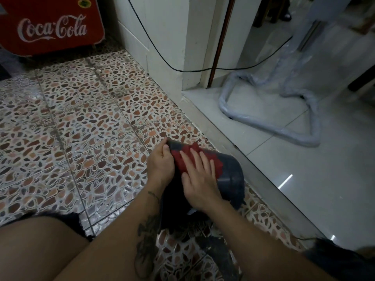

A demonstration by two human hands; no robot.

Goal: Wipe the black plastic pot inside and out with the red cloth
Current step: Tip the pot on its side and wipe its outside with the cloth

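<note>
Sideways, pot (231,171) rim right; left hand (162,165) grips base, right hand (199,179) flat on cloth (182,157)

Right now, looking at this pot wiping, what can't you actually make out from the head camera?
- Inside of the black plastic pot: it lies on its side, and its interior cannot be seen.
- Pot's underside, hidden by its own body and both hands.
- Red cloth: partly covered by the right hand.
- Left hand: fingertips hidden beyond the pot's end.
- Red Coca-Cola box: cut off by the top and left edges.
</note>
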